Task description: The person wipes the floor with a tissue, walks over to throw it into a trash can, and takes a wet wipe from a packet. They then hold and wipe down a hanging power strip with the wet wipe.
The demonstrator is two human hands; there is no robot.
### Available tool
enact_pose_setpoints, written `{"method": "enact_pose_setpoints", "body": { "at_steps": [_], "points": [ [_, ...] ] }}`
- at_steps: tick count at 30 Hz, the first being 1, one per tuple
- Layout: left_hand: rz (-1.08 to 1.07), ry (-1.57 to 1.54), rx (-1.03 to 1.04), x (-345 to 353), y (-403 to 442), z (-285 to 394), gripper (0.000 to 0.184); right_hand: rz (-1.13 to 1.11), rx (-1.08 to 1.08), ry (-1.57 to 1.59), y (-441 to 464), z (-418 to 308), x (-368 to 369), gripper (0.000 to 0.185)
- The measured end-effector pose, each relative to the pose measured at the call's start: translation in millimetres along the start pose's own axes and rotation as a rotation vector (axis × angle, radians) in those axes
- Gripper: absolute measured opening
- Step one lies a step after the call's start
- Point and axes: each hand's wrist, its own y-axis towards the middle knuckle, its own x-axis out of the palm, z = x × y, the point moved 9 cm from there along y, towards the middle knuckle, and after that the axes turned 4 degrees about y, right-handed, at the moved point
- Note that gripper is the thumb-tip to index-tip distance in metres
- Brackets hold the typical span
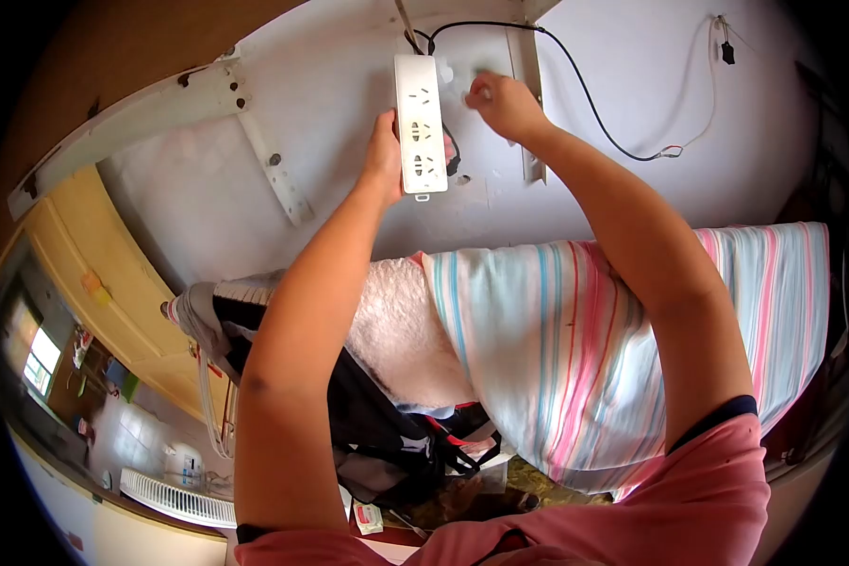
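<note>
A white power strip (421,123) with several sockets stands upright against the pale wall, its loop end pointing down. My left hand (384,156) is closed round its left side, with fingertips showing at the right edge behind it. A black cable (575,75) runs from the strip's top to the right and meets a thin pale wire near the wall. To the right of the strip, my right hand (509,106) is raised near the wall with its fingers curled together; whether they hold something small is too blurred to tell.
A striped cloth (557,349) and a fluffy pale towel (406,330) hang below the hands. Black bags (377,424) lie under them. Metal brackets (272,160) are fixed to the wall. A yellow door (113,283) stands at the left. A black plug-like piece (727,52) hangs at the upper right.
</note>
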Motion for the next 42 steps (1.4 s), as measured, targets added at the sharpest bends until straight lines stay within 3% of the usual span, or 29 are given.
{"method": "enact_pose_setpoints", "body": {
  "at_steps": [2, 3, 5, 9, 11, 12, 14, 19, 21, 24, 28, 33, 35, 37, 39, 41, 42],
  "points": [
    [0.014, -0.029, -0.003, 3.0, -1.2, -0.5, 0.059, 0.130, 0.114, 0.220, 7.1, 14.3, -10.8, 0.021],
    [0.012, -0.027, 0.002, 3.9, -1.6, 0.7, 0.059, 0.135, 0.110, 0.220, 6.3, 6.8, -14.0, 0.021],
    [0.011, -0.046, -0.016, 5.1, -3.0, 0.1, 0.060, 0.091, 0.250, 0.544, -1.4, 5.5, -8.7, 0.021],
    [-0.003, -0.087, -0.039, 2.7, -4.8, -1.5, 0.057, 0.016, 0.257, 0.562, -1.1, 9.8, 7.2, 0.022],
    [-0.096, -0.050, -0.051, 8.6, -4.5, -2.8, 0.054, 0.132, 0.054, 0.350, 5.8, 4.6, 2.6, 0.023],
    [-0.083, -0.069, -0.070, 8.5, -4.6, -4.9, 0.052, 0.134, 0.053, 0.351, 4.3, -0.6, 0.3, 0.023],
    [-0.062, -0.054, -0.069, 8.1, -4.8, -5.0, 0.051, 0.085, 0.121, 0.511, -0.3, -4.3, 1.3, 0.021],
    [0.022, -0.036, -0.043, -4.8, 2.5, -9.1, 0.050, 0.014, 0.217, 0.571, -1.9, -4.2, 4.5, 0.025],
    [0.036, -0.027, -0.019, -7.6, 4.2, -7.8, 0.049, 0.061, 0.202, 0.778, 3.0, 2.5, 6.1, 0.028],
    [0.038, -0.012, -0.021, -7.4, 2.7, -7.9, 0.049, 0.111, 0.032, 0.623, 4.6, -6.6, 0.4, 0.027],
    [0.052, -0.031, -0.017, -6.8, 2.9, -8.0, 0.049, 0.177, 0.031, 0.695, -0.3, -8.7, 2.9, 0.021],
    [0.075, 0.005, -0.025, -11.3, 0.4, -6.3, 0.049, -0.185, -0.014, 0.529, -10.3, -25.0, 31.6, 0.009],
    [0.118, 0.017, 0.001, -17.4, 0.7, -5.2, 0.048, -0.320, -0.008, 0.628, -16.4, -31.8, 35.7, 0.008],
    [0.165, 0.026, 0.023, -20.1, -2.3, -1.8, 0.048, -0.504, -0.110, 0.473, -26.1, -48.5, 41.7, 0.007],
    [0.126, 0.017, -0.004, -15.0, -2.5, -3.6, 0.047, -0.463, -0.116, 0.547, -19.7, -45.9, 44.1, 0.010],
    [0.101, 0.000, -0.021, -14.3, 2.3, -6.7, 0.047, -0.164, -0.088, 0.605, -3.8, -34.5, 26.2, 0.007],
    [0.072, -0.018, -0.025, -12.0, 4.2, -7.5, 0.048, -0.127, -0.096, 0.544, -3.7, -38.7, 19.5, 0.008]
  ]
}}
